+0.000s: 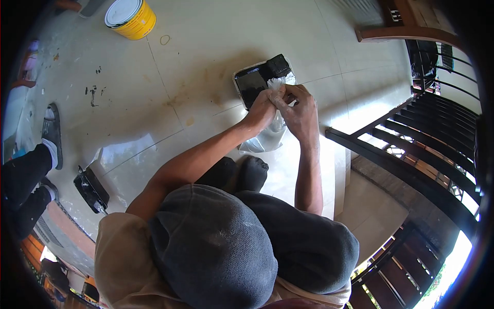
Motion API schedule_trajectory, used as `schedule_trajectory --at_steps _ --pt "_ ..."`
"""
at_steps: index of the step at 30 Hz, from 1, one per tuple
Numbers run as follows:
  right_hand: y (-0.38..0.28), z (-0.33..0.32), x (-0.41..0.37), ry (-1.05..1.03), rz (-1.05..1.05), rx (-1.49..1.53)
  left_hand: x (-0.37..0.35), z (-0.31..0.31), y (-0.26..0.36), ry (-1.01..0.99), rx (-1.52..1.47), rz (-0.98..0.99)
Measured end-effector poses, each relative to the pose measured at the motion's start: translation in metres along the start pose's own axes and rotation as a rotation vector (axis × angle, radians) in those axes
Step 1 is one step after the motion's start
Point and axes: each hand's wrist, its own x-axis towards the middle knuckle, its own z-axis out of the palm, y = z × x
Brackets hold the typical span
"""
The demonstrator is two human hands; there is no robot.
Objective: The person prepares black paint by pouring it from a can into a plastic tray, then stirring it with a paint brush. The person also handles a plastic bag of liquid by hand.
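A clear plastic bag [263, 142] hangs from both hands, its gathered neck sticking up above the fingers. My left hand [261, 110] is closed around the neck from the left. Beside it, my right hand [301, 114] pinches the same neck, fingers bent and thumb close to the left hand. Just beyond the hands, a shallow tray [237, 88] with glossy black liquid lies on the floor, partly hidden by them. A black block-shaped piece [278, 65] rests at the tray's far right corner. Whitish dust marks the fingers of the right hand.
A yellow can [138, 26] with a whitish lid stands at the far left on the tiled floor. A black-coated tray-like object [91, 189] lies left of my knees. Another person's shoe [52, 136] is at the left edge. Dark railings [411, 170] run along the right.
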Motion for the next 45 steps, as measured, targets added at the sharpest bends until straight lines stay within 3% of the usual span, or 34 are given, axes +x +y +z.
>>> schedule_trajectory --at_steps 4,10,13,21,28,31,34,36,45 --pt "-0.002 -0.01 0.01 -0.155 0.065 -0.094 -0.002 -0.012 -0.006 -0.109 0.051 0.005" --pt "0.001 -0.01 0.016 -0.195 0.041 -0.059 0.001 -0.026 -0.012 -0.223 0.121 0.027" --pt "0.012 -0.01 0.021 -0.191 -0.057 -0.034 0.002 -0.028 -0.018 -0.21 0.149 0.018" --pt "0.018 -0.008 0.024 -0.149 -0.037 -0.004 0.002 -0.031 -0.021 -0.298 0.259 -0.006" --pt "0.013 -0.009 0.022 -0.084 0.037 0.032 -0.002 -0.028 -0.006 -0.279 0.082 -0.027" --pt "0.023 -0.003 0.02 -0.027 -0.011 0.101 -0.005 -0.029 -0.002 -0.267 0.053 0.004" --pt "0.024 -0.004 0.018 -0.134 0.18 0.437 -0.005 -0.032 -0.005 -0.293 0.046 0.039" --pt "0.027 -0.001 0.016 -0.176 0.185 0.563 -0.004 -0.033 -0.004 -0.303 0.042 0.071" --pt "0.059 -0.001 0.014 -0.476 0.135 0.887 -0.015 -0.043 0.011 -0.313 0.002 -0.177"
